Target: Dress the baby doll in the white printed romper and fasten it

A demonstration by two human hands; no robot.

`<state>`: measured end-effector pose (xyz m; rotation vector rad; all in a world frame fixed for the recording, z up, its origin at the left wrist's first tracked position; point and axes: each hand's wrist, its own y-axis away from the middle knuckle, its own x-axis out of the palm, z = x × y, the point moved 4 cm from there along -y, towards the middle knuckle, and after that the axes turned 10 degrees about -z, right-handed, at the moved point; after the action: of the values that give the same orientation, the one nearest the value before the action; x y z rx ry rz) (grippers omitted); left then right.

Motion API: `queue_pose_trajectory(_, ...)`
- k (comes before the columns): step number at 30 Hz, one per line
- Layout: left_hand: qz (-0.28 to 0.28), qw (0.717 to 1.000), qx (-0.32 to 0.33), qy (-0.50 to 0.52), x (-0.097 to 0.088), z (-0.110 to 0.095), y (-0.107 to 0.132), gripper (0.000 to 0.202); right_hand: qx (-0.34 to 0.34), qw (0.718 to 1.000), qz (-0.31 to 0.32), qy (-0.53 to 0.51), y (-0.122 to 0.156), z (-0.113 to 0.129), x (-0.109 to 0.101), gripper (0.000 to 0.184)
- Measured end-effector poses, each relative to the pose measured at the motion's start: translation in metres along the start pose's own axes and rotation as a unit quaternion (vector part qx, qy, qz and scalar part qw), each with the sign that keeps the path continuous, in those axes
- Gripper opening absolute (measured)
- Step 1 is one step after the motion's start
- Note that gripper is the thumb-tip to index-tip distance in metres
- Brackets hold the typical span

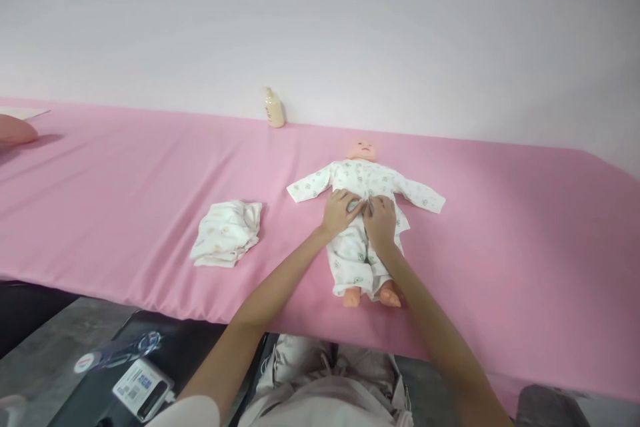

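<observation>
A baby doll (361, 150) lies on its back, dressed in a white patterned long-sleeved top (350, 175) and matching trousers (349, 263). Both sleeves stretch out to the sides, and the feet show at the trouser ends. My left hand (340, 211) pinches the front of the top near the doll's waist. Close beside it, my right hand (380, 219) grips the top's front edge, fingertips almost meeting the left ones. The small spot between the fingers is hard to make out.
A folded white patterned cloth (227, 233) lies left on the pink sheet (150, 200). A cream pump bottle (274, 108) stands by the white wall. Below the table's front edge, a plastic bottle (117, 351) and a white box-like device (143, 388) rest on a black seat.
</observation>
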<state>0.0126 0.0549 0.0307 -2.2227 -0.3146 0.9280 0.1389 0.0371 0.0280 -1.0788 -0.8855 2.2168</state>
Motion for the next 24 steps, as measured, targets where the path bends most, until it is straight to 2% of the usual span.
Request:
queue_pose_trajectory(3, 0.030, 0.999, -0.024, 0.023, 0.002, -0.001, -0.012, 0.013, 0.026, 0.999, -0.009, -0.034, 0.000, -0.007, -0.003, 0.021)
queue_pose_trajectory(6, 0.067, 0.987, -0.067, 0.127, 0.003, -0.009, -0.020, 0.012, 0.071, 0.994, -0.032, -0.076, -0.002, -0.012, -0.010, 0.019)
queue_pose_trajectory(9, 0.081, 0.967, -0.111, 0.213, 0.002, -0.018, -0.023, 0.011, 0.123, 0.985, -0.049, -0.115, -0.004, -0.013, -0.016, 0.021)
queue_pose_trajectory(13, 0.118, 0.959, -0.133, 0.221, 0.000, -0.023, -0.024, 0.015, 0.183, 0.969, -0.022, -0.166, -0.003, -0.013, -0.017, 0.023)
queue_pose_trajectory(16, 0.142, 0.958, -0.133, 0.208, -0.001, -0.021, -0.026, 0.018, 0.183, 0.966, -0.005, -0.184, -0.004, -0.012, -0.017, 0.024)
queue_pose_trajectory(24, 0.142, 0.950, -0.170, 0.219, -0.003, -0.019, -0.027, 0.019, 0.164, 0.965, -0.003, -0.205, -0.004, -0.011, -0.020, 0.024)
